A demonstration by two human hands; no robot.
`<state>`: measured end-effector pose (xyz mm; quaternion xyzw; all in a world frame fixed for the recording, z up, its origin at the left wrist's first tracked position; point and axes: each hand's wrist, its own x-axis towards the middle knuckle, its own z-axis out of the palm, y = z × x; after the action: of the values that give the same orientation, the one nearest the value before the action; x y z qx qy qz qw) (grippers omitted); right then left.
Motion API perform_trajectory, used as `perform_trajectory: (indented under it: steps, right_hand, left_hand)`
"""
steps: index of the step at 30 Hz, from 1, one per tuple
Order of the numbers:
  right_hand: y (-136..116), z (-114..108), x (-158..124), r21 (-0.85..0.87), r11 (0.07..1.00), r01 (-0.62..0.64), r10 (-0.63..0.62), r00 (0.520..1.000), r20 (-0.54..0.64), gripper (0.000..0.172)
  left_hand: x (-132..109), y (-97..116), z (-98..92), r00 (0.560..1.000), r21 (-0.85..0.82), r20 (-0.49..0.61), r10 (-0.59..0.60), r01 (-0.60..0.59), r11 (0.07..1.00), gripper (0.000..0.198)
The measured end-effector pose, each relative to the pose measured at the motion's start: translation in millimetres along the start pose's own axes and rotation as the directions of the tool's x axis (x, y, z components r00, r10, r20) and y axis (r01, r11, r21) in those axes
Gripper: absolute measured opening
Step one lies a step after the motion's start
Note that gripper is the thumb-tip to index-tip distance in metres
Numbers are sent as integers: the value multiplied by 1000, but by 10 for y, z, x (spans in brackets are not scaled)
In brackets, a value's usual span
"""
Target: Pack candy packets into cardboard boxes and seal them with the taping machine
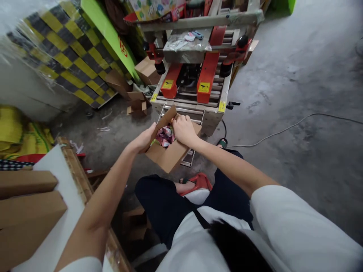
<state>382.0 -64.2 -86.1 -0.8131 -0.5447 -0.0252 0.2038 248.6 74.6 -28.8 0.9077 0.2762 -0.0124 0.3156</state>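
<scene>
A small brown cardboard box point(169, 155) is held in the air in front of me, its top open and colourful packets point(165, 136) showing inside. My left hand point(144, 139) grips the box's left side with fingers closed on a raised flap point(166, 118). My right hand point(183, 129) is curled over the box's far right edge, fingers closed on another flap. Just beyond the box stands a carton-sealing machine point(195, 79) with red side belts and rollers.
Flat cardboard pieces point(27, 206) lie on a white board point(61, 181) at the left. Loose boxes point(138, 104) sit on the concrete floor by a yellow-black checkered bundle point(65, 49). A cable point(286, 128) runs across the floor at right. My legs and red sandal point(198, 183) are below.
</scene>
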Motion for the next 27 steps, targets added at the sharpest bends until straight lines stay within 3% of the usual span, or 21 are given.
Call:
perform_trajectory:
  steps: [3, 7, 9, 12, 14, 18, 21, 24, 27]
  right_hand:
    - [64, 14, -9, 116, 992, -60, 68, 995, -72, 33]
    - [209, 73, -39, 407, 899, -161, 263, 942, -208, 23]
    - [284, 120, -41, 535, 828, -168, 384, 864, -325, 25]
    - [351, 191, -1, 664, 726, -176, 555, 720, -416, 39]
    - [356, 228, 45, 712, 684, -161, 595, 689, -415, 43]
    - [323, 277, 149, 760, 643, -97, 583, 706, -403, 37]
    - [352, 312, 196, 788, 616, -13, 568, 700, -433, 34]
    - [501, 400, 109, 838, 542, 67, 635, 620, -460, 36]
    - [764, 586, -237, 909, 412, 64, 744, 552, -376, 37]
  left_hand:
    - [-130, 71, 340, 999, 87, 26, 45, -47, 995, 67]
    - [-323, 218, 540, 998, 360, -22, 51, -40, 932, 69]
    - [-393, 314, 580, 1000, 483, 6, 27, -26, 875, 90]
    - [-487, 477, 670, 998, 610, 20, -58, 34, 792, 138]
    - [-550, 587, 770, 994, 633, -5, -110, 89, 769, 148]
    - [-669, 755, 1019, 973, 647, -163, -161, 228, 727, 135]
    - [-688, 793, 1122, 953, 661, -275, -123, 281, 696, 121]
    - [-551, 786, 1082, 959, 663, -271, -86, 251, 705, 115]
    - [-210, 813, 976, 954, 636, -279, -108, 268, 724, 112]
